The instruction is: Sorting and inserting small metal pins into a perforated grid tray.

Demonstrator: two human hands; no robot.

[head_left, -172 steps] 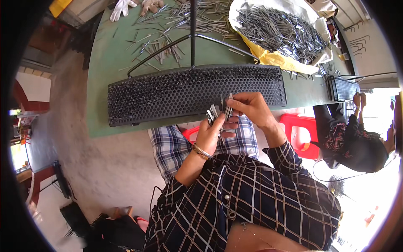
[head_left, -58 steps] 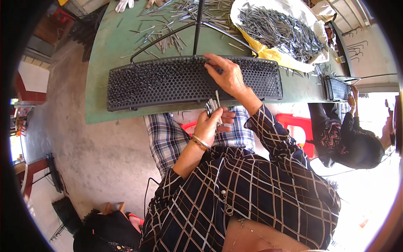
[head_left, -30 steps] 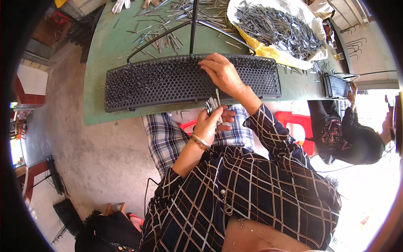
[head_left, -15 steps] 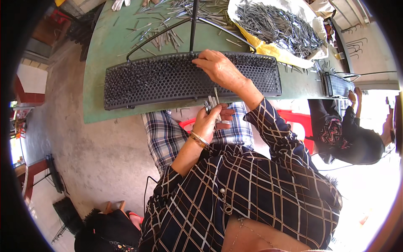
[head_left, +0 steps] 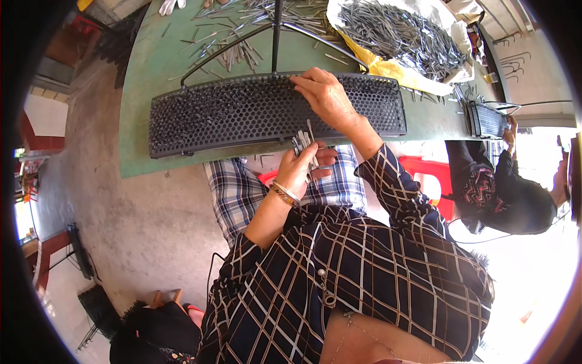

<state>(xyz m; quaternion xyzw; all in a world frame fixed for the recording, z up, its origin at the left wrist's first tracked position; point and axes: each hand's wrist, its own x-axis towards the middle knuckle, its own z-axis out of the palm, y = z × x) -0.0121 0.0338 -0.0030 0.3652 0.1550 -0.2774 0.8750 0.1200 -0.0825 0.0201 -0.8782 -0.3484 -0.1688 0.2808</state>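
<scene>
A long, curved black rack (head_left: 273,121) full of round holes lies along the near edge of the green table. Thin dark pieces stand in many holes at its left part and along its far side. Below its near edge, my left hand (head_left: 298,167) is closed round a small bundle of thin metal strips (head_left: 306,144), their ends fanned upward. Over the rack's far middle reaches my right hand (head_left: 327,97), its fingers pinched together at the holes. Whatever sits between those fingertips is too small to make out.
Loose strips (head_left: 239,57) are scattered over the green table (head_left: 142,121). A white and yellow sack (head_left: 418,79) heaped with strips stands at the far right. A black rod frame (head_left: 276,42) rises behind the rack. At right, another person (head_left: 509,188) works at a similar rack (head_left: 490,121).
My right hand has shifted slightly right, still over the far part of the rack. My left hand has risen a little, and more of its strips show.
</scene>
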